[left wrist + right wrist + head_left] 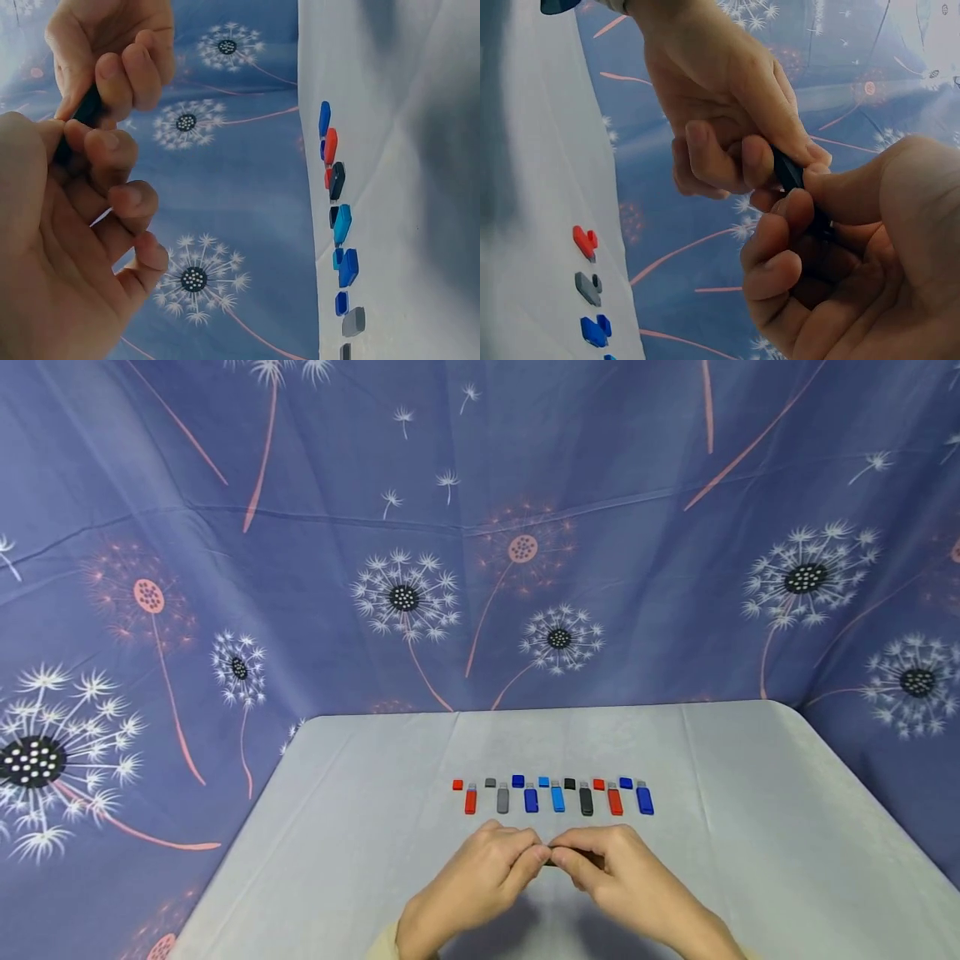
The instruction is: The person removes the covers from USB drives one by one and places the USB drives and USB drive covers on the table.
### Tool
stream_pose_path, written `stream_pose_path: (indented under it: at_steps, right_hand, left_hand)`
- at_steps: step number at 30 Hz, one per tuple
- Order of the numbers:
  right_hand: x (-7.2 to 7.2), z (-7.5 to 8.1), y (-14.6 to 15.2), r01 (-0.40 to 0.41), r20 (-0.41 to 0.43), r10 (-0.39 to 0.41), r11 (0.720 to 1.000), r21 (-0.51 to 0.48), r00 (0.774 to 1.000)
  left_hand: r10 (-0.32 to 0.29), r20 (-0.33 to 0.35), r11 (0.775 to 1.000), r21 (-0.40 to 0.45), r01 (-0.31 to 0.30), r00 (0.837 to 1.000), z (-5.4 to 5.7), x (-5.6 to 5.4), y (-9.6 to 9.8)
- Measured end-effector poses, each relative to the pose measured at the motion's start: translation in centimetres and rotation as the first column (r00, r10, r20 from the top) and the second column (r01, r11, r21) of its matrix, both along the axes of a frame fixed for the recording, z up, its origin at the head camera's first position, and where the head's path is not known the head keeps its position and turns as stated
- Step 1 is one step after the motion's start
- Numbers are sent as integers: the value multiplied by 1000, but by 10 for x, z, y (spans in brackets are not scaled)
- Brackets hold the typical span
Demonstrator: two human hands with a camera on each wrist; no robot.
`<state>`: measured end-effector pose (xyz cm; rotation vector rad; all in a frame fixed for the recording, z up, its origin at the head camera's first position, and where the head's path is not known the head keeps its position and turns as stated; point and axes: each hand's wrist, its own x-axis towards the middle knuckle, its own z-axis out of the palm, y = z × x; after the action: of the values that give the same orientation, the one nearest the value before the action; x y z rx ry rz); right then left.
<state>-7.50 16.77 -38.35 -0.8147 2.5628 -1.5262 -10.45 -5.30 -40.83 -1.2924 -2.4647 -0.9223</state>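
Note:
Both hands meet above the near part of the table, and between them is a small dark USB flash drive (787, 171). One end of it is pinched between the thumb and fingers of my left hand (483, 877). My right hand (630, 881) pinches the other end, thumb close to the left thumb. Fingers cover most of the drive, so whether its cap is on cannot be seen. Beyond the hands lies a row of several uncapped USB drives, among them a red one (470, 802), a grey one (503, 802) and a black one (586, 802).
Small loose caps lie beside the far ends of the drives, such as a red cap (457, 785) and a blue cap (518, 781). A pale cloth covers the table (360, 827). Behind and beside it hangs a blue dandelion-print curtain (465, 460).

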Motion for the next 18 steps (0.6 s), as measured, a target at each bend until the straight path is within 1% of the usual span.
stream_pose_path:
  at_steps: [3,5,7,12,18]
  right_hand:
    - [1,2,3,-3,0,3,1000,-2,1000]
    - [1,4,4,-3,8,3,1000,1,1000]
    - [1,4,5,-3,19,2,1000,7,1000]
    - [1,4,8,-16,43,16,1000,1,999]
    - [-3,4,11,-39,37,40,999,-25,999]
  left_hand:
    - [-2,-35,1000,-8,2,999,1,0,1]
    - [-7,-37,1000,-6,7,999,1,0,1]
    - [-19,-25,1000,0,19,1000,1,1,1]
    - [-46,28,999,3,46,999,2,2,0]
    - [-64,35,998,7,64,997,3,-1,0]
